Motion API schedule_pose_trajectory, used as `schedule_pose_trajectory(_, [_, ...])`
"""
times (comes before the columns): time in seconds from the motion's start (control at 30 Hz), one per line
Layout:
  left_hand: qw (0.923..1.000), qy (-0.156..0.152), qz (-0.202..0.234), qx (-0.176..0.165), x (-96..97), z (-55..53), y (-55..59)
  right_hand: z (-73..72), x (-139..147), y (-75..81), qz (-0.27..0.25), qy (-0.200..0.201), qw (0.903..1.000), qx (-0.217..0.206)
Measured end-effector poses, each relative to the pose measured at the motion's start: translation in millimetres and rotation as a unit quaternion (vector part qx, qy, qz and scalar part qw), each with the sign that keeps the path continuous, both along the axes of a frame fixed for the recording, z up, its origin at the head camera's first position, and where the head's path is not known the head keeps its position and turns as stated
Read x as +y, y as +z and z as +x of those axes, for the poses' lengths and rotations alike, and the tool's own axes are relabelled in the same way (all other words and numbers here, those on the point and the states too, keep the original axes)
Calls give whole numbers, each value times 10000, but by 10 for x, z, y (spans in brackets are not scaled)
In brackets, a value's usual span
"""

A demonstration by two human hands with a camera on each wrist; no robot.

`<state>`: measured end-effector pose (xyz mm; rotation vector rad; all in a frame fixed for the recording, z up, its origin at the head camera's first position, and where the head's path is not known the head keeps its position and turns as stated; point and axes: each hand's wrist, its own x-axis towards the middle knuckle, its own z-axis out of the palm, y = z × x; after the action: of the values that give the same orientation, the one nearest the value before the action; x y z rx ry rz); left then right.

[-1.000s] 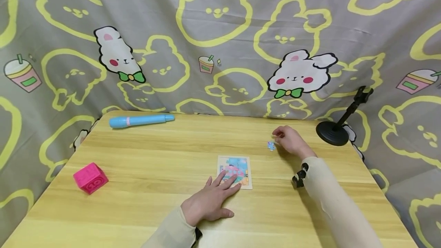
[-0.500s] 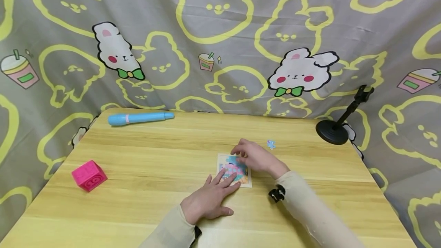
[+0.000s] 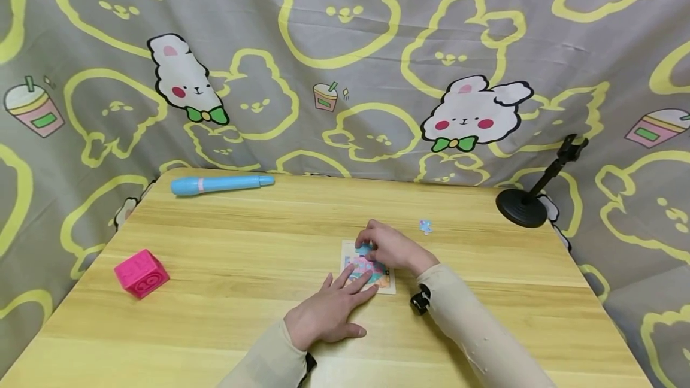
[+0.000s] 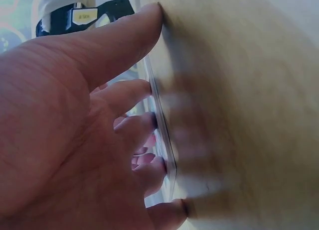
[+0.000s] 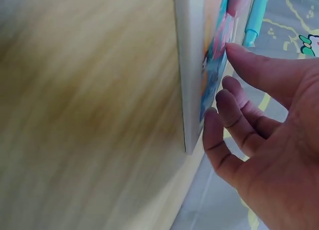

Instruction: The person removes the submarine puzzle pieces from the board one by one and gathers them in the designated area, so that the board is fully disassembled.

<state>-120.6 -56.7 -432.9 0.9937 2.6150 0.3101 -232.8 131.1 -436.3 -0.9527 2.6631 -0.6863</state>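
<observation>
A small jigsaw puzzle in a pale square frame lies on the table, showing pink, blue and orange patches. My left hand rests with its fingers spread over the puzzle's lower part, steadying it against the wood; its fingertips lie along the frame's edge in the left wrist view. Above the puzzle's upper part, my right hand curves thumb and fingers around a light blue puzzle piece, right at the picture's surface. The right wrist view hides most of that piece. A loose blue puzzle piece lies beyond the right hand.
A blue toy microphone lies at the back left. Nearer, on the left, sits a pink block. A black stand with a round base occupies the back right corner. A patterned curtain hangs behind the table.
My right hand has moved left from beside the loose puzzle piece to the top of the puzzle. The left hand has stayed in place, and the loose piece still lies where it was.
</observation>
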Motion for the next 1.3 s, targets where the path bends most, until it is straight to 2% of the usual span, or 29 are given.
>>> schedule_pose_trajectory(0.4, [10000,-5,36,-79,-4,-2,29,-19,12,-3,-89,16,9997,-216])
schedule_pose_trajectory(0.63, [9999,3,68,-109,-5,-17,19,-53,58,-10,-519,-385,9976,-244])
schedule_pose_trajectory(0.8, [9998,23,76,-187,-1,-14,22,-75,145,14,-813,-423,9945,-503])
schedule_pose_trajectory(0.93, [9998,32,109,-157,13,-9,26,-74,271,90,-1116,-624,9898,-631])
schedule_pose_trajectory(1.1, [9996,5,160,-231,25,20,-8,-64,561,151,-1314,-894,9858,-547])
schedule_pose_trajectory(1.3, [9998,25,174,-63,8,8,-47,-88,945,214,-1609,-1324,9770,-458])
